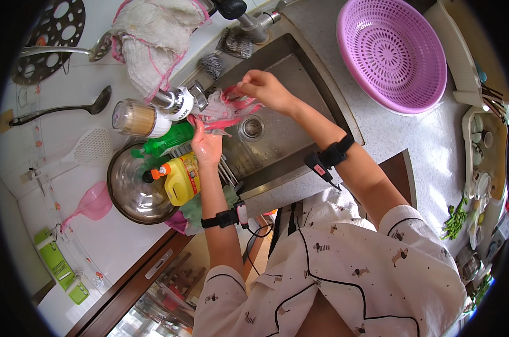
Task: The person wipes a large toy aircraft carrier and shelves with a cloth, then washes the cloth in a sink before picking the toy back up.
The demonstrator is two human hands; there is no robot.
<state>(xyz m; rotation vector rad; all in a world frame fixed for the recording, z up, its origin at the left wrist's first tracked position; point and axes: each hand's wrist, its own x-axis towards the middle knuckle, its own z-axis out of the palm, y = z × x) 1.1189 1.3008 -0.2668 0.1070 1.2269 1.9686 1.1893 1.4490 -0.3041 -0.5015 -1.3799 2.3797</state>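
A wet pink-and-white cloth [233, 107] hangs between my two hands over the stainless steel sink [296, 126], below a faucet with a filter attached [180, 102]. My left hand [207, 145], palm up and wet, has the cloth's near end at its fingers; whether they grip it is hard to tell. My right hand [267, 90] is above the cloth's other side with bent fingers, and its hold on the cloth is unclear. The drain strainer [251, 127] shows just beside the cloth.
A green bottle [174, 139], a yellow pump bottle [182, 179] and a steel bowl [130, 198] crowd the left side. Scouring pads [235, 43] lie behind the sink by a second faucet [256, 25]. A purple colander [391, 54] rests on the right counter.
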